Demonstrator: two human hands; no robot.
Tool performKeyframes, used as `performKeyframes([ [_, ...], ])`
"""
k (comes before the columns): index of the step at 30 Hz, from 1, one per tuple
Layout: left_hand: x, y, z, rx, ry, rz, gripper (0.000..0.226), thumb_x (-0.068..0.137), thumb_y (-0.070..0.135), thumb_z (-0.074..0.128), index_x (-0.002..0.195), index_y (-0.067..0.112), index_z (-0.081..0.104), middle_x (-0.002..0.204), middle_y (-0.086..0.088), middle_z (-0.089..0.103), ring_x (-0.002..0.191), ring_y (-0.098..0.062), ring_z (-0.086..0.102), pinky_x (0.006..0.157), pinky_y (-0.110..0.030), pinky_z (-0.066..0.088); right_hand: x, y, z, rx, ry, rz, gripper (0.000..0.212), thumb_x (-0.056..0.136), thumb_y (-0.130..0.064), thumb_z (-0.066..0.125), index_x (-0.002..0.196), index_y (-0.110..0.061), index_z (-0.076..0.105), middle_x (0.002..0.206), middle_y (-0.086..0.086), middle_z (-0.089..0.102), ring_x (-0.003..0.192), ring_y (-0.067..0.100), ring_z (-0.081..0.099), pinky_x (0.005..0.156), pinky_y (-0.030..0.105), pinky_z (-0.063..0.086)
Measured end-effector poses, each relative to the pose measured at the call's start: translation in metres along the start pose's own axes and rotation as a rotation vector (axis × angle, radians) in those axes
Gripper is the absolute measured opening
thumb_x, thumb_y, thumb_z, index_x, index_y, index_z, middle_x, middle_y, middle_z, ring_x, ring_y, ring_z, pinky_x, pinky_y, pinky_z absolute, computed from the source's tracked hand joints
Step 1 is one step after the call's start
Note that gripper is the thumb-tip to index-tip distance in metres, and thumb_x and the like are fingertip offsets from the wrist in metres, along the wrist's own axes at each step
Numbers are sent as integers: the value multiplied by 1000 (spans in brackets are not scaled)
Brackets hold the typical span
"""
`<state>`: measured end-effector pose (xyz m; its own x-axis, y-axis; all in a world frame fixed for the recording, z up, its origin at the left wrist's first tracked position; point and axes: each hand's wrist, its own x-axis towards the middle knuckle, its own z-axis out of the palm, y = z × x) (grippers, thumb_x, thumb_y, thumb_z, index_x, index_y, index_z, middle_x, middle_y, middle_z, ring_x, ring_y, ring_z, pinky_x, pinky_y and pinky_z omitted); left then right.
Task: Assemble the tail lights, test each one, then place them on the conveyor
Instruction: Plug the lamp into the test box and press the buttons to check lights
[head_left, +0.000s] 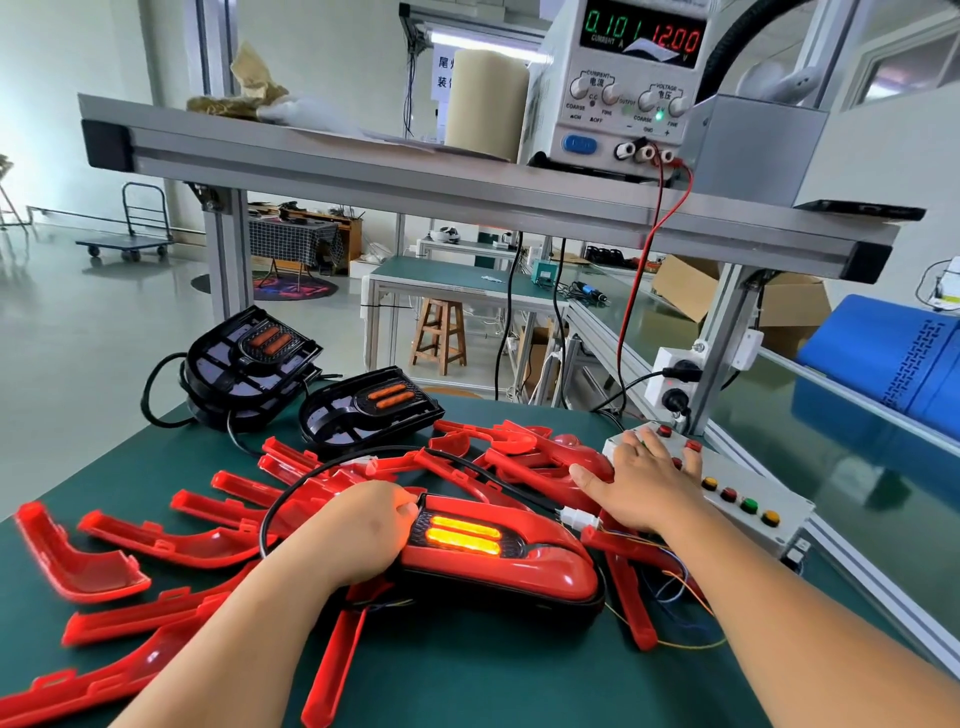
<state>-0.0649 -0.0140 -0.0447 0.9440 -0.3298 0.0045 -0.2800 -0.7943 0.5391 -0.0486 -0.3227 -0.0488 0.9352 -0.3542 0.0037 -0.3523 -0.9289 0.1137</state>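
Note:
An assembled red tail light lies on the green table in front of me, its two amber bars lit. My left hand grips its left end. My right hand lies flat with spread fingers on the grey button box, fingertips near its red buttons. A black cable with a white connector runs from the light toward the box. Two black housings with orange bars sit at the table's far side. Several loose red lenses lie scattered around.
A power supply on the upper shelf reads 0.101 A and 12.00 V, with red and black leads hanging down. The green conveyor runs along the right, carrying a blue bin. A socket block is fixed to the frame post.

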Motion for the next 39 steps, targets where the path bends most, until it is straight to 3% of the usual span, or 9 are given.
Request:
performKeyframes([
  [7,0,1,-1,-7,6,-8,34,104,25,37,119,11,64,116,-5,64,105,-19,58,83,-26,41,1,0,2,-9,6,2,101,81,-85,9,156,-18,8,165,-2,-2,150,14,-13,116,57,-3],
  [13,0,1,-1,7,-11,-15,33,104,26,36,109,9,64,109,-4,65,99,-19,59,84,-29,43,2,-1,2,25,-10,4,93,83,-83,10,154,-22,22,165,-3,1,150,18,-11,114,57,2],
  [16,0,-1,0,-15,-25,-12,35,104,25,36,102,4,63,106,-9,66,99,-24,59,83,-30,43,-6,-2,-8,138,38,-61,56,90,-75,21,110,-35,54,161,-5,21,150,21,-2,109,53,12],
  [20,-1,-1,-9,6,78,-10,34,103,30,38,117,13,64,120,-4,64,118,-24,55,91,-28,39,-27,-9,-17,142,4,-221,42,89,-70,38,80,-36,61,98,-10,59,119,21,45,88,41,31],
  [24,-3,5,-20,-78,209,19,22,101,25,42,101,27,64,101,-9,70,100,-26,63,85,-32,46,-42,-15,-19,60,-114,-224,56,89,-70,39,82,-26,72,100,-1,62,112,25,42,86,41,35],
  [27,1,22,-25,-68,243,74,28,100,24,45,118,26,66,114,-3,69,104,-21,62,80,-26,42,-48,-14,-23,124,-72,-237,55,93,-64,40,79,-20,70,102,4,64,110,26,46,85,39,38],
  [34,37,94,-13,335,90,468,48,100,32,46,147,31,37,153,3,37,142,-17,30,118,-38,22,-59,-6,-51,391,198,-393,41,97,-59,38,70,-28,42,69,-6,50,63,11,47,51,31,30],
  [37,47,107,-1,420,-10,530,48,100,38,45,146,40,34,148,7,42,140,-14,32,119,-43,10,-62,-6,-56,420,259,-461,40,99,-52,40,67,-28,38,67,-8,46,65,16,47,52,31,29],
  [39,52,109,-1,388,-17,568,37,100,40,43,137,43,47,128,8,58,126,-14,47,113,-40,20,-63,-4,-54,393,262,-458,43,99,-56,34,66,-29,38,66,-8,45,65,17,47,55,34,31],
])
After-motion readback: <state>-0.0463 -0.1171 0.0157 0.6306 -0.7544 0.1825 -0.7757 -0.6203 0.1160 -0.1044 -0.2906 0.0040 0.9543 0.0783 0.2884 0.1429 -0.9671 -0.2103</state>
